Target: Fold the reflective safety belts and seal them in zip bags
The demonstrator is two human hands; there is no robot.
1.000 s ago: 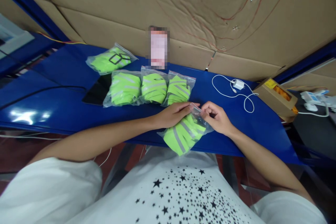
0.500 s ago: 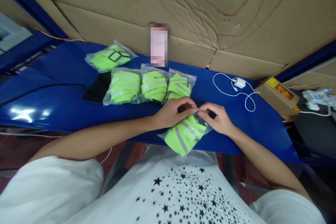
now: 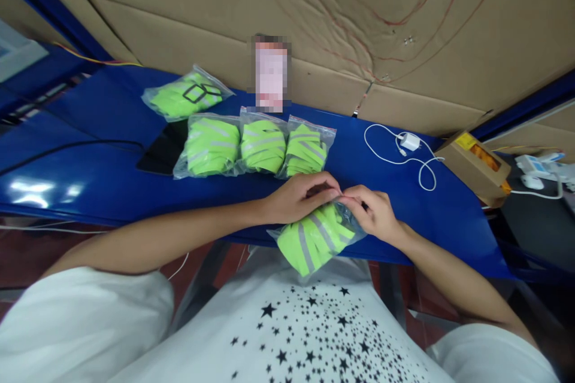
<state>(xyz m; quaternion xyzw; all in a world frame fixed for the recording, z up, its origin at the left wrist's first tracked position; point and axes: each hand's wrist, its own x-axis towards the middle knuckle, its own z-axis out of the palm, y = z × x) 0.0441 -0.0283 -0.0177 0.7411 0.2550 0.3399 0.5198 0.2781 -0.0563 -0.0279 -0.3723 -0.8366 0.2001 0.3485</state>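
Note:
A clear zip bag point(image 3: 317, 236) with a folded neon-yellow strap bearing grey reflective stripes hangs tilted at the table's front edge. My left hand point(image 3: 302, 196) pinches the bag's top edge between thumb and fingers. Close beside it, my right hand point(image 3: 372, 208) pinches the same edge, fingertips nearly touching those of the left. Just beyond my hands stand three similar filled bags in a row: a left one point(image 3: 213, 145), a middle one point(image 3: 263, 145) and a right one point(image 3: 307, 148). The right one's lower part is partly behind my left hand.
Another filled bag point(image 3: 187, 94) with black buckles lies at the back left, near a flat black object point(image 3: 162, 146). A white charger with cable point(image 3: 409, 142) and a cardboard box point(image 3: 476, 166) are on the right of the blue table point(image 3: 112, 182). Cardboard point(image 3: 202, 6) walls the back.
Both hands have shifted slightly down and to the right with the bag edge between them. The bag's lower end has dropped a little toward my shirt.

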